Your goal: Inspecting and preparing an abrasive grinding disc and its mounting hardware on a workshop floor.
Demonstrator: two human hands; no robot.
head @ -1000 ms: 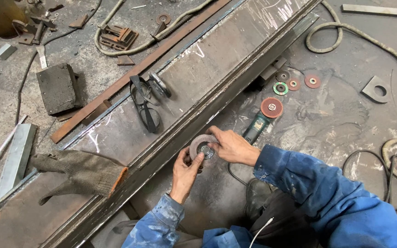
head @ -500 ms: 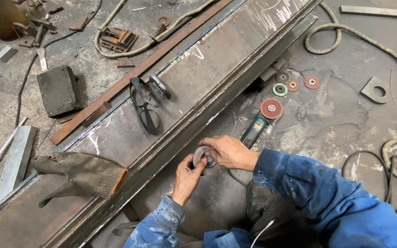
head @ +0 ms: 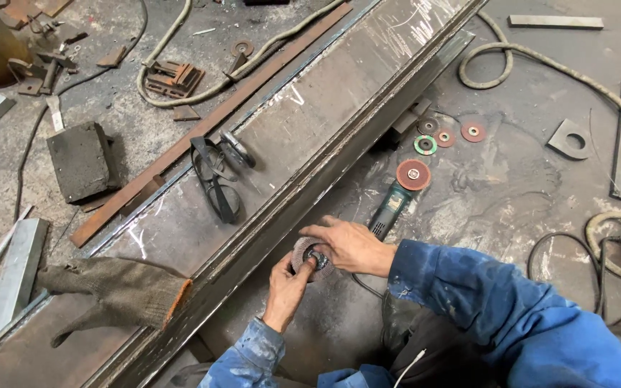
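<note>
Both hands meet low centre, just below the steel beam (head: 339,108) edge. Left hand (head: 287,282) reaches up from its blue sleeve, fingers curled on the near rim of a round grey flap disc (head: 309,257). Right hand (head: 350,243) comes in from the right, palm down, fingers bent over the disc's top and dark hub. Green grinder (head: 389,203) with reddish disc lies just past the right hand on the dusty floor. Knit glove (head: 120,291) and black goggles (head: 213,172) sit on the flat, scuffed beam. Small coloured discs (head: 445,136) lie farther off; hose (head: 195,90) beyond.
</note>
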